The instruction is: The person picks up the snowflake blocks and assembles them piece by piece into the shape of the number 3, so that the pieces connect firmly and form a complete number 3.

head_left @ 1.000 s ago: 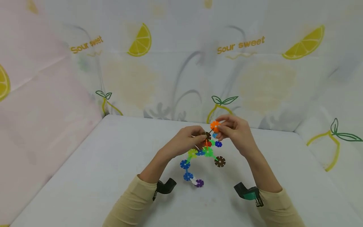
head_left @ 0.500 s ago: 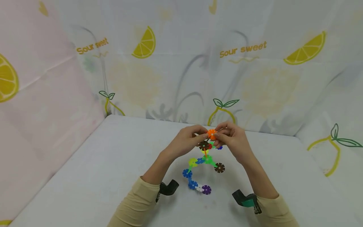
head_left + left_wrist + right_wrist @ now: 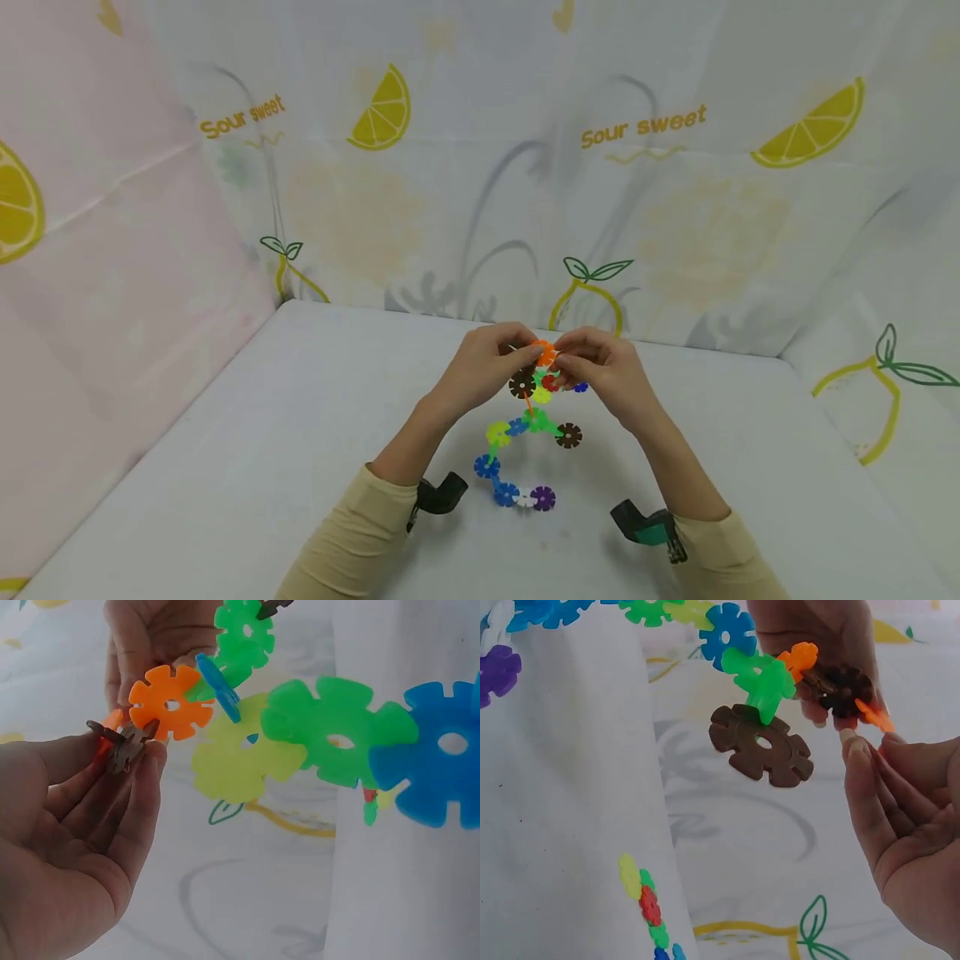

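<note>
Both hands meet over a hanging chain of slotted, flower-shaped plastic discs. My left hand point(image 3: 480, 367) pinches the brown discs point(image 3: 127, 746) at the chain's upper end. My right hand point(image 3: 611, 375) pinches a loose-edged orange disc point(image 3: 875, 716) between thumb and fingertips, right at the dark brown disc point(image 3: 845, 688). Below, a second orange disc point(image 3: 171, 703), seen edge-on from the head, leads to a green disc point(image 3: 536, 419). From there, one branch ends in a brown disc point(image 3: 568, 435); another runs through yellow and blue discs to a purple disc point(image 3: 543, 498).
Behind the hands lies another short chain, with yellow point(image 3: 541, 395), red point(image 3: 551, 382), green and blue discs, partly hidden. The white tabletop point(image 3: 247, 467) meets a lemon-printed cloth backdrop point(image 3: 360, 225). Black wrist mounts point(image 3: 442, 493) stick out from both sleeves.
The right hand has brought the upper orange disc down and left to the brown disc in the left hand. The hands are closer together, and the hanging chain has shifted down slightly.
</note>
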Demonstrator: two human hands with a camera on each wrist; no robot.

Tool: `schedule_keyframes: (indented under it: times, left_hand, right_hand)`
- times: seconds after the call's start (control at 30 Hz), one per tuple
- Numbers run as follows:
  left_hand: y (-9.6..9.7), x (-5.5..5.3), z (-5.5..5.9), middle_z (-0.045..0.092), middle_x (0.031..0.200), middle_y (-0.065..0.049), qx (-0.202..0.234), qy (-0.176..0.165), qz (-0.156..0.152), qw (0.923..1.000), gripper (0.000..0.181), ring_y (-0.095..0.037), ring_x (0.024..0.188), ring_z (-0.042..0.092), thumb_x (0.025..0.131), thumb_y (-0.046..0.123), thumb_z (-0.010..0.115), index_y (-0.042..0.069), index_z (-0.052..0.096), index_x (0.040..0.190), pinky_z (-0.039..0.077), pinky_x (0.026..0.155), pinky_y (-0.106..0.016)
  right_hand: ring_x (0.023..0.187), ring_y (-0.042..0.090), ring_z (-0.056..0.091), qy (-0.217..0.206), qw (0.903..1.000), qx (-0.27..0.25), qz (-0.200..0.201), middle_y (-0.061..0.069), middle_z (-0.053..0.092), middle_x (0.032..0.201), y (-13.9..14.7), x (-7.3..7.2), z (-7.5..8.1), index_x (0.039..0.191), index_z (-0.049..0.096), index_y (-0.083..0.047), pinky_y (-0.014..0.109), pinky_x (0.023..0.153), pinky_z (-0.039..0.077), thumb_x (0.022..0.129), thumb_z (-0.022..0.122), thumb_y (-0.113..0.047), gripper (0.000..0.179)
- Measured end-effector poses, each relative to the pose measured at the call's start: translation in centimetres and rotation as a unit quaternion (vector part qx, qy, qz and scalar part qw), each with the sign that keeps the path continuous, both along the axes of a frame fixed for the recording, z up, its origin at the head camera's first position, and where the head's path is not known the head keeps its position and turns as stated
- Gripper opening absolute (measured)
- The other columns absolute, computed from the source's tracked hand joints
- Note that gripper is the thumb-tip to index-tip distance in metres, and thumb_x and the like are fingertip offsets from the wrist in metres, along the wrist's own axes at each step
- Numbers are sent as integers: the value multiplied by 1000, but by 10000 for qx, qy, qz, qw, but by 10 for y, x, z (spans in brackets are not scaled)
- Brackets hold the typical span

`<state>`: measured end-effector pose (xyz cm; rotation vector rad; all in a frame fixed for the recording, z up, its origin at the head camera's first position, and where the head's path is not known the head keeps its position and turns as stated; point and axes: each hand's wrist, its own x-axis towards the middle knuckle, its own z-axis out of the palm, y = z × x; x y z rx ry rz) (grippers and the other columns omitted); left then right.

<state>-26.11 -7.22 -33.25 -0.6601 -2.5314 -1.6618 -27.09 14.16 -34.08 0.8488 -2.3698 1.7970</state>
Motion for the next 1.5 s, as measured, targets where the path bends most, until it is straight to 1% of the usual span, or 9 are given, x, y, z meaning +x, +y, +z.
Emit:
schedule_keyframes:
  times: [0.1, 0.17, 0.3, 0.57, 0.8, 1.03, 1.13, 1.3, 1.5]
  left_hand:
    - [-5, 0, 1, 68, 78, 0, -27, 0, 134, 9999, 14, -17, 69, 65, 98, 33, 63, 22, 70, 92, 55, 68, -40]
    - [-8, 0, 1, 69, 78, 1, -30, -25, 189, 9998, 14, -17, 71, 65, 97, 32, 65, 21, 70, 91, 55, 70, -39]
    - [-11, 1, 0, 70, 79, -1, 78, -202, 129, 9997, 15, -19, 72, 68, 96, 32, 66, 18, 70, 91, 56, 71, -37]
    - [-12, 0, 2, 72, 83, -2, 195, -342, -32, 9992, 16, -19, 76, 70, 95, 30, 67, 15, 69, 90, 57, 75, -38]
    - [-14, 0, 3, 71, 85, -4, 186, -326, -182, 9991, 13, -18, 78, 69, 97, 26, 65, 14, 68, 94, 58, 76, -36]
    - [-14, 0, 2, 71, 86, -3, 72, -332, -220, 9992, 11, -18, 79, 69, 98, 25, 64, 15, 67, 96, 57, 78, -35]
    - [-14, 0, 4, 71, 86, -3, 42, -371, -176, 9991, 11, -17, 80, 69, 98, 25, 64, 15, 67, 96, 57, 78, -34]
    - [-14, 2, 7, 71, 87, -4, 39, -427, -225, 9988, 12, -19, 78, 69, 98, 25, 63, 13, 67, 98, 57, 76, -33]
    - [-15, 3, 8, 71, 90, -7, 57, -558, -313, 9979, 13, -22, 79, 68, 99, 23, 61, 11, 66, 103, 58, 75, -34]
  right_hand:
    - [73, 23, 72, -211, 9995, 221, -118, 26, 71, 97, 1, -6, -6, 109, 65, 0, 29, 70, 60, 96, 65, -11, 18]
    - [79, 28, 72, -407, 9979, 459, -222, 27, 70, 101, 2, -12, -14, 110, 65, -1, 30, 73, 60, 96, 66, -12, 19]
    - [91, 37, 69, -626, 9908, 1144, -370, 22, 70, 104, 3, -24, -34, 114, 66, 0, 41, 79, 59, 95, 64, -10, 21]
    - [99, 23, 64, -308, 9617, 2716, -216, 8, 72, 108, 0, -34, -58, 114, 70, -6, 41, 88, 56, 92, 65, -7, 22]
    - [97, 22, 61, -236, 9543, 2974, 183, 10, 70, 111, -2, -34, -63, 115, 68, -6, 39, 84, 56, 88, 64, -3, 27]
    - [77, 16, 52, -247, 9505, 3081, 311, 6, 61, 82, -2, -32, -64, 104, 69, -4, 27, 66, 48, 81, 66, 4, 24]
    - [75, 17, 50, -391, 9424, 3313, 249, 5, 58, 80, -3, -32, -64, 103, 69, -4, 26, 64, 46, 83, 69, 5, 22]
    - [85, 19, 51, -437, 9256, 3757, -131, 8, 58, 91, -3, -31, -65, 100, 68, -4, 30, 74, 49, 83, 74, 1, 18]
    - [83, 21, 50, -526, 9233, 3798, -208, 8, 53, 90, -2, -30, -65, 88, 61, -4, 31, 71, 47, 81, 74, 1, 16]
